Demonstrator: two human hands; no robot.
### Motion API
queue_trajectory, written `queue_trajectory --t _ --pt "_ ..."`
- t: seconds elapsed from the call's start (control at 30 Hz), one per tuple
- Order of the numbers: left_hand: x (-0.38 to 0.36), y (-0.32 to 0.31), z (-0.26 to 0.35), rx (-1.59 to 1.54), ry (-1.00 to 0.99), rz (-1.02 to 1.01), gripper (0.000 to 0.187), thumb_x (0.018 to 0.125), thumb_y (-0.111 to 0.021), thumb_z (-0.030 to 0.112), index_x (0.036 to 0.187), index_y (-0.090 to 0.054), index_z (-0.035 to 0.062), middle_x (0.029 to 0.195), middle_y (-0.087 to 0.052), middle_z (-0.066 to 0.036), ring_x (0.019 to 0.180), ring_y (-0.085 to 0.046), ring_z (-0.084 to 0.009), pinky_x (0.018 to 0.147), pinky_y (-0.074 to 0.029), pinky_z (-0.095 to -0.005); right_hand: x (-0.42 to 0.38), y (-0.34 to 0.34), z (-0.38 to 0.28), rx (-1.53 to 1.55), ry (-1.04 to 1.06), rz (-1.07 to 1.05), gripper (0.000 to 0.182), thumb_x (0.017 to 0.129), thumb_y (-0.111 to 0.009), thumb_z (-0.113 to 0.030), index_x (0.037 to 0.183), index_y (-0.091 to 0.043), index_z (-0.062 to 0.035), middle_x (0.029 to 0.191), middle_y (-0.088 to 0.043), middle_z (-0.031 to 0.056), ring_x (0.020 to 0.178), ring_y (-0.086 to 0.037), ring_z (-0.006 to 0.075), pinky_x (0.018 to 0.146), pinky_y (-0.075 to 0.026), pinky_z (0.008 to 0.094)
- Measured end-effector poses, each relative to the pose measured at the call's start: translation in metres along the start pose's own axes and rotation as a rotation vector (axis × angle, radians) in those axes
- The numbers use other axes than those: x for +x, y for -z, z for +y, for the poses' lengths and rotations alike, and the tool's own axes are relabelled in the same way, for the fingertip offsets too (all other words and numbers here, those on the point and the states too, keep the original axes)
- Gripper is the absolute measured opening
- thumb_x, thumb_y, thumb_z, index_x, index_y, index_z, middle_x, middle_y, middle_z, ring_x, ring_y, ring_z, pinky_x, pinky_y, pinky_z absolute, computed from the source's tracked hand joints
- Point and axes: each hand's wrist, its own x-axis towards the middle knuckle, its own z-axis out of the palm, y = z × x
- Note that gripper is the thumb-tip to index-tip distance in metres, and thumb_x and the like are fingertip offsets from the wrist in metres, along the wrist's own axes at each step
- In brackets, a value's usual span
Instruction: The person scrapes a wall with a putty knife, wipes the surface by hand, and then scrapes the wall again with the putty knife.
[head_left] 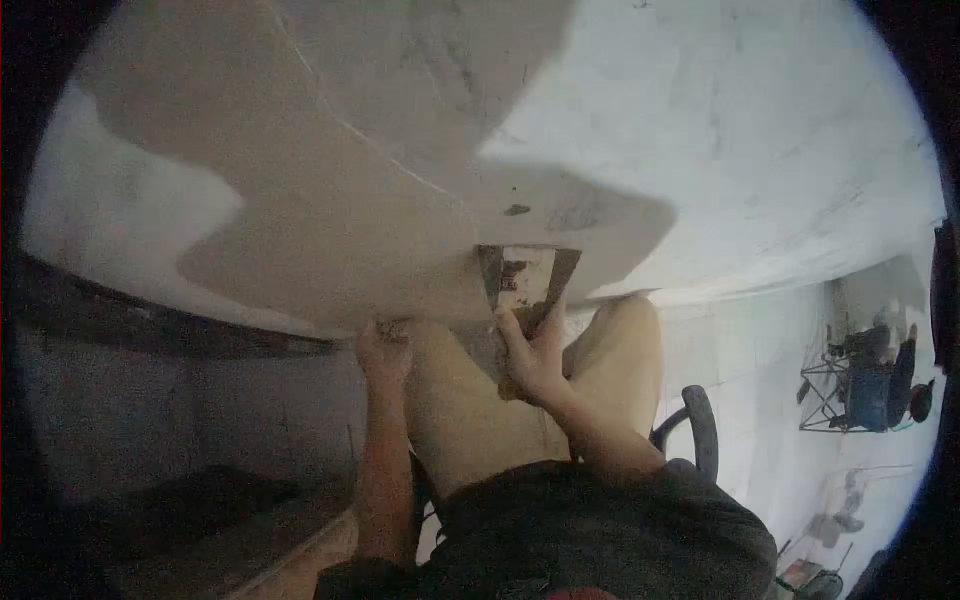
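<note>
My right hand (pixel 535 355) is closed around a putty knife (pixel 527 275) in front of my lap. Its wide, flared blade carries pale smears, and the blade's far edge meets the large pale surface (pixel 760 140) ahead of me. Just beyond the blade is a small dark spot (pixel 516 210). A grey-brown area (pixel 330 190) with irregular borders spreads over the left and middle of this surface, and a thin light line crosses it. My left hand (pixel 383 348) is by my left knee with its fingers curled in; what they hold, if anything, is hidden.
Below my body is a chair, with a dark armrest (pixel 702 430) on the right. My knees reach close under the pale surface. Far right, a blue object (pixel 868 398) stands by a thin metal frame (pixel 825 405). The lower left is dark.
</note>
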Motion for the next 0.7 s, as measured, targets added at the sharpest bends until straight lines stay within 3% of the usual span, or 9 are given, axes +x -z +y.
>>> queue_trajectory --t 0.03,0.07,0.23,0.4,0.5,0.53,0.6,0.67,0.7 --pt "0.006 0.007 0.002 0.079 -0.033 -0.077 0.017 0.092 -0.041 0.019 0.087 -0.048 0.0049 0.082 -0.049 -0.007 0.070 -0.045 -0.0204 0.063 -0.041 -0.0356 0.007 0.000 0.007 -0.158 0.201 -0.015 0.048 0.089 -0.054 -0.008 0.126 -0.024 -0.0011 0.104 -0.048 0.0141 0.090 -0.051 0.0173 0.077 -0.045 0.0325" --pt "0.012 0.018 0.003 0.156 -0.065 -0.149 0.016 0.092 -0.040 0.018 0.086 -0.048 0.0050 0.081 -0.048 -0.007 0.069 -0.045 -0.0203 0.063 -0.040 -0.0352 0.005 0.003 0.012 -0.148 0.119 -0.029 0.048 0.090 -0.054 -0.008 0.126 -0.024 -0.0012 0.104 -0.048 0.0139 0.087 -0.052 0.0164 0.073 -0.046 0.0310" --pt "0.000 0.000 -0.005 0.090 -0.129 0.137 0.015 0.091 -0.046 0.017 0.088 -0.051 0.0037 0.081 -0.050 -0.006 0.070 -0.048 -0.0181 0.062 -0.042 -0.0319 -0.005 -0.003 -0.007 0.007 -0.134 0.014 0.049 0.090 -0.054 -0.009 0.126 -0.023 -0.0016 0.100 -0.049 0.0127 0.076 -0.053 0.0125 0.060 -0.046 0.0259" --pt "0.007 0.006 0.000 0.520 -0.208 -0.003 0.019 0.090 -0.050 0.019 0.095 -0.053 0.0014 0.086 -0.054 -0.007 0.076 -0.051 -0.0178 0.065 -0.044 -0.0312 0.007 -0.010 -0.003 -0.273 0.294 0.036 0.047 0.090 -0.054 -0.009 0.125 -0.023 -0.0019 0.098 -0.049 0.0124 0.076 -0.053 0.0126 0.059 -0.045 0.0259" --pt "0.009 0.011 0.004 0.018 -0.024 -0.043 0.023 0.091 -0.049 0.022 0.098 -0.053 0.0008 0.094 -0.054 -0.008 0.085 -0.053 -0.0215 0.072 -0.046 -0.0339 0.000 -0.010 -0.008 -0.079 0.045 0.005 0.046 0.090 -0.054 -0.009 0.124 -0.024 -0.0028 0.093 -0.050 0.0106 0.073 -0.053 0.0108 0.057 -0.044 0.0231" --pt "0.001 -0.010 -0.001 0.090 -0.085 0.078 0.023 0.091 -0.049 0.022 0.098 -0.053 0.0006 0.094 -0.053 -0.009 0.085 -0.052 -0.0217 0.073 -0.045 -0.0341 -0.001 -0.012 -0.018 -0.046 -0.083 -0.003 0.045 0.090 -0.055 -0.009 0.123 -0.025 -0.0034 0.091 -0.051 0.0095 0.070 -0.053 0.0098 0.056 -0.044 0.0217" --pt "-0.005 -0.038 -0.011 0.234 -0.200 0.321 0.023 0.092 -0.048 0.023 0.097 -0.052 0.0001 0.095 -0.052 -0.009 0.087 -0.050 -0.0221 0.075 -0.044 -0.0346 0.004 -0.015 -0.017 -0.063 0.093 -0.003 0.044 0.090 -0.055 -0.007 0.123 -0.025 -0.0034 0.089 -0.051 0.0088 0.065 -0.052 0.0085 0.052 -0.043 0.0213" --pt "0.039 0.053 0.024 1.091 -0.351 0.118 0.025 0.092 -0.048 0.023 0.098 -0.052 -0.0004 0.096 -0.052 -0.009 0.089 -0.050 -0.0230 0.078 -0.044 -0.0339 0.009 -0.015 -0.008 -0.165 0.340 -0.007 0.044 0.089 -0.054 -0.005 0.122 -0.025 -0.0031 0.089 -0.051 0.0083 0.059 -0.052 0.0074 0.047 -0.042 0.0214" --pt "0.041 0.052 0.026 1.068 -0.344 0.119 0.023 0.093 -0.047 0.022 0.096 -0.051 0.0003 0.092 -0.051 -0.009 0.085 -0.049 -0.0223 0.076 -0.043 -0.0337 0.008 -0.013 -0.002 -0.206 0.410 0.008 0.044 0.089 -0.054 -0.005 0.122 -0.025 -0.0029 0.089 -0.051 0.0082 0.059 -0.052 0.0076 0.046 -0.042 0.0219"
